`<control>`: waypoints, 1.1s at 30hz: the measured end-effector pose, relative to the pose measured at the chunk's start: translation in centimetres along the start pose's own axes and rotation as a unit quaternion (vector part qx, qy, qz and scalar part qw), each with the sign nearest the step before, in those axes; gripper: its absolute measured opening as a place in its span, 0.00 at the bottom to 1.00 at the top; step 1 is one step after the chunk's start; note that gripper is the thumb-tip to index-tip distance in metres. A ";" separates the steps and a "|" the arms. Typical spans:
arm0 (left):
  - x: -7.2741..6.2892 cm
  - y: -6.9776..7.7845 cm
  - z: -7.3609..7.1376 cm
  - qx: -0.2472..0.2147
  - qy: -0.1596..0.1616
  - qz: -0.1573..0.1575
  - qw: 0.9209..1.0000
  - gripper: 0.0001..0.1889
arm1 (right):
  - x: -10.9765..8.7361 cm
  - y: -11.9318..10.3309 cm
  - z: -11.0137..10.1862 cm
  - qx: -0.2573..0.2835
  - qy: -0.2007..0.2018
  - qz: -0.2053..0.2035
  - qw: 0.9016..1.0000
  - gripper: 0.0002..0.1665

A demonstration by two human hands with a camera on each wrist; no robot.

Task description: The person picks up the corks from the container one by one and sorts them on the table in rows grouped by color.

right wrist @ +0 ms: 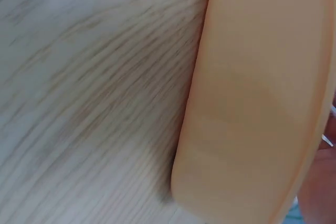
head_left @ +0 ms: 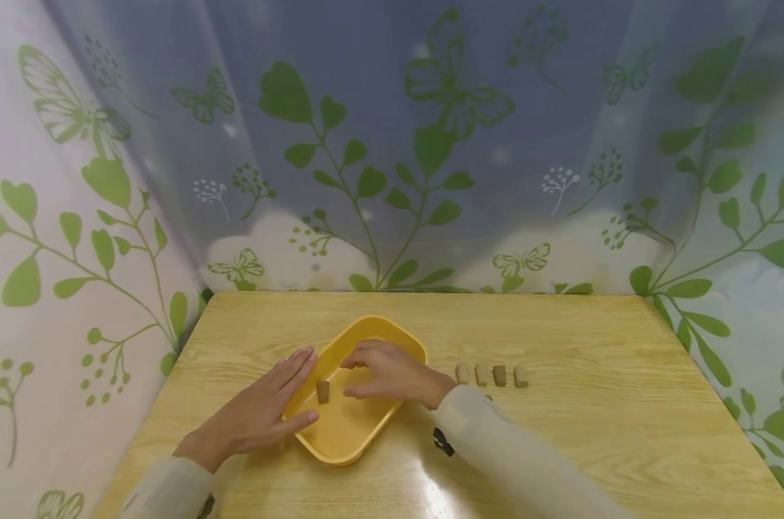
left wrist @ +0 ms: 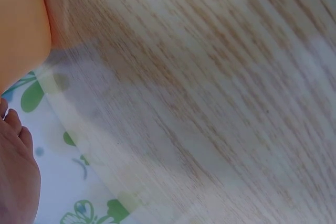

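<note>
A yellow plastic basin [head_left: 340, 448] stands slanted on the table, with one small brown tapered piece like a cork stopper [head_left: 323, 391] inside it. My left hand [head_left: 259, 407] rests on the basin's left rim, fingers straight and thumb reaching over the near edge. Inside the basin's opening, my right hand [head_left: 388, 371] hovers with thumb and fingers spread apart, holding nothing visible; its fingertips are right of the cork piece. In the left wrist view, part of the left hand [left wrist: 18, 166] shows at the edge. The right wrist view is mostly the basin's outer wall [right wrist: 252, 98].
Right of the basin, several similar cork pieces [head_left: 499, 375] stand in a row on the wood-grain table [head_left: 599, 404]. Another is mostly hidden by the right sleeve [head_left: 496, 425]. Curtains with leaf and butterfly prints [head_left: 379, 180] border the table's back and sides.
</note>
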State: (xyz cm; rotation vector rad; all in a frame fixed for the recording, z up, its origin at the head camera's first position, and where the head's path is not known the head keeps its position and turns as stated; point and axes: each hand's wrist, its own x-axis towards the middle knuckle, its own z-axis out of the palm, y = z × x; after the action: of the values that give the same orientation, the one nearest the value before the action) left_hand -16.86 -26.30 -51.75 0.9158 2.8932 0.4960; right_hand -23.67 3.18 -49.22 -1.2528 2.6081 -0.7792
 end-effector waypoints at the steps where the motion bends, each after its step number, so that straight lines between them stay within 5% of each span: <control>1: 0.0 0.0 0.0 0.001 -0.001 -0.001 1.000 0.48 | 0.2 -0.2 0.2 -0.003 -0.007 0.005 1.000 0.27; 14: 0.0 -0.1 0.2 0.007 0.000 0.000 1.000 0.48 | 2.1 -0.7 2.4 -0.051 -0.052 0.015 0.997 0.28; 25: -0.2 -0.1 0.4 -0.001 0.006 0.001 1.000 0.48 | 2.8 -1.4 3.4 -0.034 -0.057 -0.011 0.998 0.10; 33: -0.1 0.2 0.0 0.008 0.009 0.008 1.000 0.48 | 3.0 -1.9 3.8 -0.060 -0.048 -0.021 0.997 0.07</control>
State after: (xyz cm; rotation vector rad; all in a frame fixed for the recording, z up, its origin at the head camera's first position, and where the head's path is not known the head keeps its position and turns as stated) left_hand -16.69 -26.17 -51.64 0.9434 2.9112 0.4859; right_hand -22.98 -1.60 -51.24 -1.3444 2.5930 -0.5607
